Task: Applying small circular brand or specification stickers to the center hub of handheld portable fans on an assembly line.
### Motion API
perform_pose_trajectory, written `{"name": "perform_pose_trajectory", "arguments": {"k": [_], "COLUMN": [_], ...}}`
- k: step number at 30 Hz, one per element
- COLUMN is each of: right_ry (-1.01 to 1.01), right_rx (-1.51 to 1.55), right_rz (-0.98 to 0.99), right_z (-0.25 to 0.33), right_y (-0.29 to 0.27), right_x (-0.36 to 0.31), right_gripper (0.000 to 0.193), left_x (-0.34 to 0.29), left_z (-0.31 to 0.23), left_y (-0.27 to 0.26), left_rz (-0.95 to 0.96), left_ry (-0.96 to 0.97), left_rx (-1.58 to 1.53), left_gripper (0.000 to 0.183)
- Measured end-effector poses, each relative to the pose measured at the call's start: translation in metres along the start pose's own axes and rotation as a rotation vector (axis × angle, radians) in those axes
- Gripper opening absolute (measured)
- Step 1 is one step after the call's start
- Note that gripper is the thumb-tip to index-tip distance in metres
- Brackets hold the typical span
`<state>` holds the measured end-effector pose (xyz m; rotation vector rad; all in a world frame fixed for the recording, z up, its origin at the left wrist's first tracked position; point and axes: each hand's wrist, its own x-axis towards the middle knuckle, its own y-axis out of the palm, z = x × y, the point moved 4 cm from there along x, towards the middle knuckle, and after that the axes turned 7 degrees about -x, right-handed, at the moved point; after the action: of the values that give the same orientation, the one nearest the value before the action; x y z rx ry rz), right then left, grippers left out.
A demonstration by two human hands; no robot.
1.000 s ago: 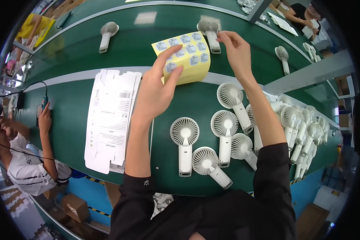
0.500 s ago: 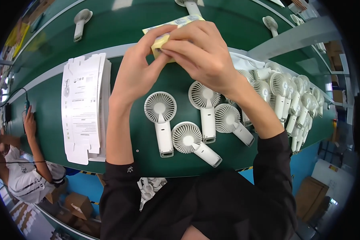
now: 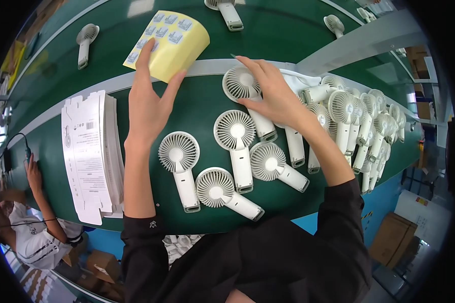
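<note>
My left hand [image 3: 149, 103] grips a curled yellow sheet of stickers [image 3: 182, 50] with several small printed labels along its left part. The index finger lies over the labels and the thumb is at the lower edge. With thumb and fingers spread, my right hand [image 3: 275, 96] is over the head of a white handheld fan [image 3: 241, 85]; whether it presses on the fan I cannot tell. A small thin piece [image 3: 233, 55] shows at its index fingertip, too small to name. Closer to me lie white fans, among them one at left [image 3: 177, 151], one in the middle [image 3: 235, 132] and one in front [image 3: 216, 187].
A stack of flat white printed cartons [image 3: 88, 156] lies left. Many fans [image 3: 361, 116] are heaped at right beside a grey metal post [image 3: 359, 43]. Beyond a pale rail, more fans [image 3: 227, 12] lie on green surface. A co-worker's arm [image 3: 45, 202] reaches in from the left.
My hands have come apart: the left has drawn the sticker sheet left, turning its labels into view, and the right has opened out above a fan. The whole view has shifted slightly.
</note>
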<state>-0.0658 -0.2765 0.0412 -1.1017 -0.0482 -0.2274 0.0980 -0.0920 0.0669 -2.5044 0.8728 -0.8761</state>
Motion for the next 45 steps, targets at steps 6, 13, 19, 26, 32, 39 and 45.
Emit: {"name": "perform_pose_trajectory", "arguments": {"k": [6, 13, 19, 26, 32, 39, 45], "right_ry": [0.164, 0.274, 0.256, 0.257, 0.25, 0.241, 0.225], "right_rx": [-0.13, 0.425, 0.4, 0.412, 0.42, 0.419, 0.407], "right_rz": [-0.116, -0.216, -0.079, -0.071, -0.084, -0.086, -0.097], "right_z": [-0.004, -0.036, -0.041, -0.046, -0.047, -0.047, -0.046], "right_y": [-0.004, -0.02, -0.009, -0.008, -0.007, -0.007, -0.007], "right_x": [-0.004, 0.003, 0.005, 0.005, 0.004, 0.004, 0.004], "right_gripper": [0.073, 0.009, 0.01, 0.009, 0.009, 0.01, 0.01], "left_x": [-0.005, -0.013, -0.016, -0.016, -0.015, -0.016, -0.016], "left_z": [0.039, 0.07, 0.077, 0.077, 0.075, 0.077, 0.078], "left_y": [0.012, 0.02, 0.025, 0.026, 0.027, 0.027, 0.026], "left_rz": [0.097, 0.073, 0.048, 0.063, 0.055, 0.055, 0.063], "left_ry": [-0.26, -0.398, -0.423, -0.428, -0.417, -0.425, -0.418], "left_rx": [-0.044, -0.102, -0.112, -0.069, -0.065, -0.063, -0.067], "left_gripper": [0.071, 0.064, 0.064, 0.065, 0.065, 0.065, 0.065]}}
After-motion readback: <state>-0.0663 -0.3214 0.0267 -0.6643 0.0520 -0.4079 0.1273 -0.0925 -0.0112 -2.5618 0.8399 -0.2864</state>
